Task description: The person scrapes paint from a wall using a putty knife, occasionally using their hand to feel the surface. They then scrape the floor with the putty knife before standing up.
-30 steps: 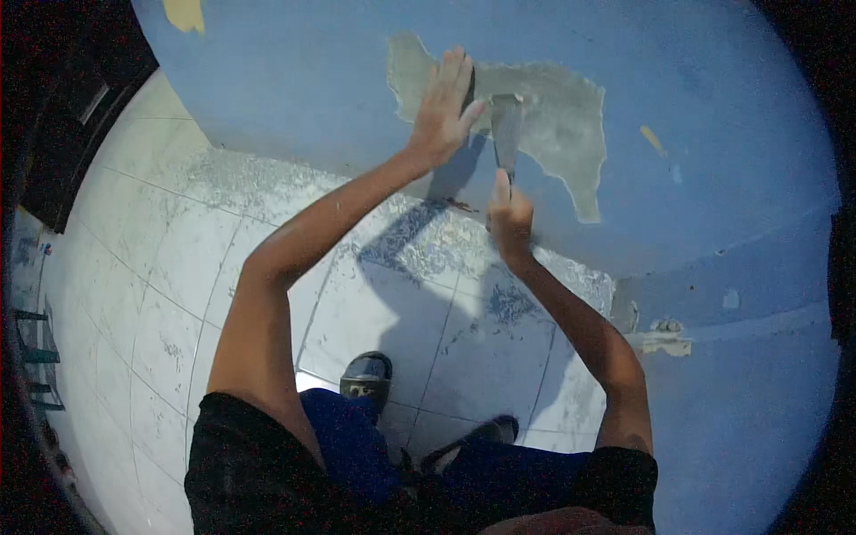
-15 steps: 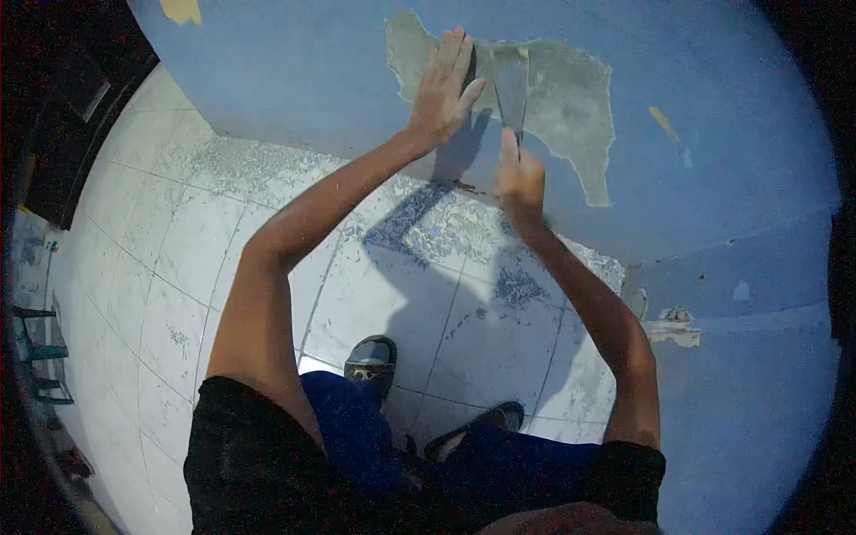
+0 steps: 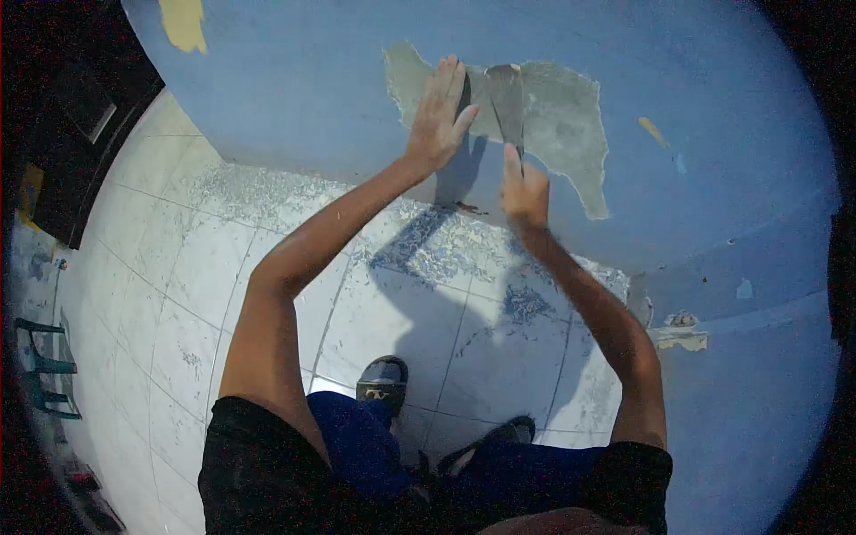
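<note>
A scraper (image 3: 506, 100) is gripped in the right hand (image 3: 524, 189), blade on the bare patch (image 3: 562, 125). The left hand (image 3: 437, 120) is pressed flat, fingers together. Most blue wall (image 3: 294, 80) remains painted.

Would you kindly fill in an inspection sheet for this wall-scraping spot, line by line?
Surface: blue wall with a large bare grey patch where the paint is off; smaller chips to the right and a yellowish spot at top left.
Job's things: scraper, blade flat against the grey patch.
Clutter: paint flakes strewn over the white tiled floor along the wall's foot.
Grips: left hand pressed open and flat on the wall beside the blade; right hand closed on the scraper's handle.
Cables: nothing seen.
Surroundings: dark furniture at left, green frame at the left edge, the person's sandalled feet below.
</note>
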